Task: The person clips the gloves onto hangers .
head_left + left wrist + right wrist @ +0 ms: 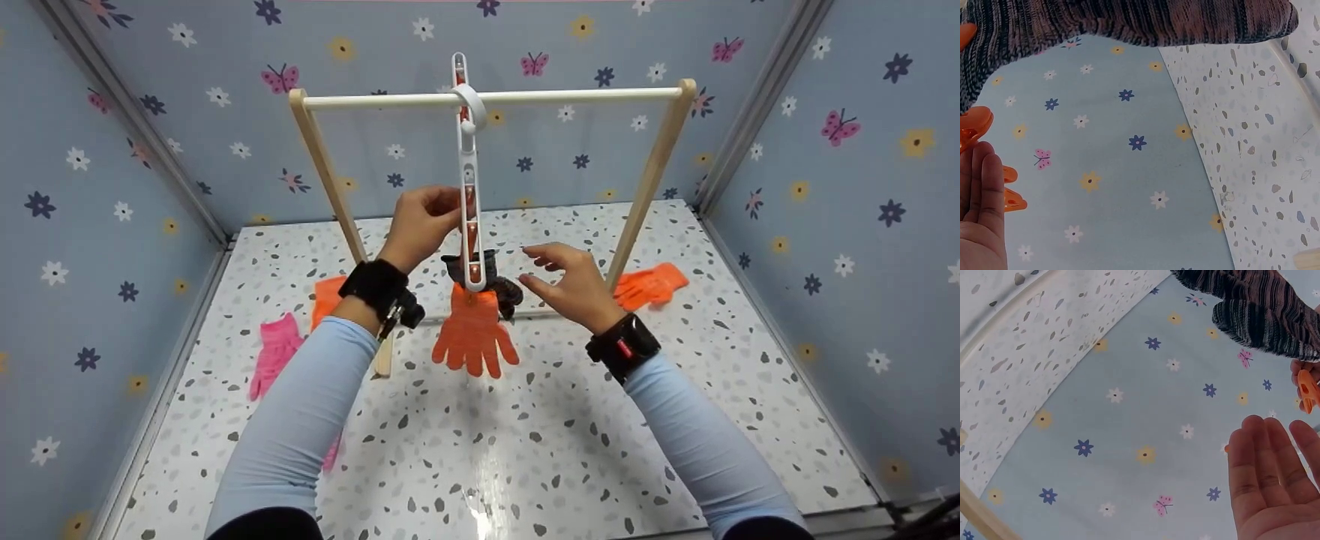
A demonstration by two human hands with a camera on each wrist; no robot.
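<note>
A white clip hanger (468, 154) hangs by its hook, with several orange clips along it. From its near end an orange glove (475, 334) hangs fingers down. Just behind it is a dark striped knitted glove (1185, 22), partly hidden in the head view. My left hand (424, 225) is at the hanger's left side, its fingertips pinching an orange clip (1307, 391) above the striped glove. To the right of the hanger, my right hand (570, 281) is held apart with fingers relaxed and palm facing inward, holding nothing.
The hanger's hook goes over the white rod (585, 96) of a wooden-legged stand (652, 172). A pink glove (276, 352) and an orange glove (327, 296) lie at left on the speckled surface (570, 435). Another orange glove (652, 285) lies at right. Flower-patterned walls enclose the sides.
</note>
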